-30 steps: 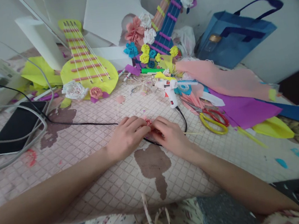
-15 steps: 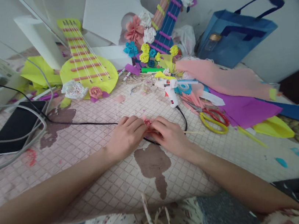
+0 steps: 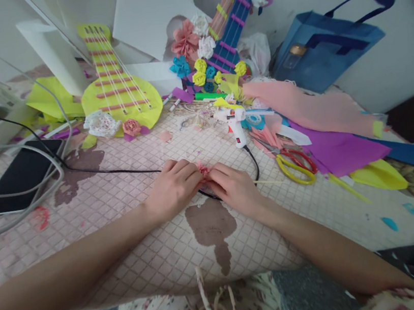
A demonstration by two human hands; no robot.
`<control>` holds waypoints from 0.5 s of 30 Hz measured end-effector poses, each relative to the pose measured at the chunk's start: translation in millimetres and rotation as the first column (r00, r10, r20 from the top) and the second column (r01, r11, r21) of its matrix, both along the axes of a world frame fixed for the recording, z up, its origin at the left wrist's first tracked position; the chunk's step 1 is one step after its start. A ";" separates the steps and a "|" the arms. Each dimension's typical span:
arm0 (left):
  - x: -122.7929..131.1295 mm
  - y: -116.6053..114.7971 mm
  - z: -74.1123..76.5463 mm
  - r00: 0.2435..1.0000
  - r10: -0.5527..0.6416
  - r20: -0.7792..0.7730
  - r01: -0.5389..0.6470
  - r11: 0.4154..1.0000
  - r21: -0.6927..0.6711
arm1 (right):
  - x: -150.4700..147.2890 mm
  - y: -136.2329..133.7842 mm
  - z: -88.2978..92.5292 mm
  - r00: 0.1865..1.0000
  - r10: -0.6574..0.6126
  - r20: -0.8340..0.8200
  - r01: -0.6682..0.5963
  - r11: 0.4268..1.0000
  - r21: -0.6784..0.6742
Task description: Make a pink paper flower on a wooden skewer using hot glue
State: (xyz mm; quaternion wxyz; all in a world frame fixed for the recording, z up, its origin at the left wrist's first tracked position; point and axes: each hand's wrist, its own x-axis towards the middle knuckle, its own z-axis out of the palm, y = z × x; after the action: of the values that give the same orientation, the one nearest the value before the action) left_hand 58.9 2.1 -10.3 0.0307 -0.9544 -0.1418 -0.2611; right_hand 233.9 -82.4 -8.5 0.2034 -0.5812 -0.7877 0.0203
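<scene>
A small pink paper flower [image 3: 203,170] is pinched between my two hands above the middle of the quilted tablecloth [image 3: 148,258]. My left hand [image 3: 173,188] has its fingers closed on the flower's left side. On the other side, my right hand [image 3: 237,187] grips it with bent fingers. The fingertips hide part of the flower. A black cable [image 3: 124,171] runs behind and beneath the hands. Beyond them, a white glue gun [image 3: 237,127] lies on the cloth, with a thin stick [image 3: 268,182] beside my right hand.
Scissors with yellow and red handles [image 3: 296,167] lie right, near purple paper [image 3: 339,151]. A yellow paper instrument [image 3: 122,97] and a blue one [image 3: 229,39] stand at the back. A black tablet [image 3: 18,179] lies left, and a blue bag [image 3: 316,55] stands at the back right.
The fingers of my right hand have closed in slightly around the flower, and a little more of the flower shows between the hands. Both hands remain in nearly the same place.
</scene>
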 end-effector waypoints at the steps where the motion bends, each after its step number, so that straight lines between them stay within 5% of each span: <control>1: -0.1 -0.1 0.1 1.000 0.002 -0.004 -0.002 1.000 0.003 | 0.2 0.0 -0.3 1.000 0.004 -0.018 -0.004 1.000 -0.004; 6: -0.9 -1.8 1.5 0.999 0.040 -0.023 -0.040 0.998 0.041 | 1.0 0.8 -2.9 0.996 -0.013 -0.088 0.013 1.000 0.000; 15: 1.1 -1.9 1.1 0.998 0.053 0.027 -0.054 0.998 0.044 | -0.7 -0.8 -0.5 0.999 -0.014 0.047 0.012 0.999 0.043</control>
State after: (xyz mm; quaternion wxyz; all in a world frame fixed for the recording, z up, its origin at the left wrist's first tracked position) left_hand 60.0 0.2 -9.2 0.0575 -0.9459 -0.1619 -0.2754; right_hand 233.2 -83.2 -9.0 0.1974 -0.5820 -0.7888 -0.0114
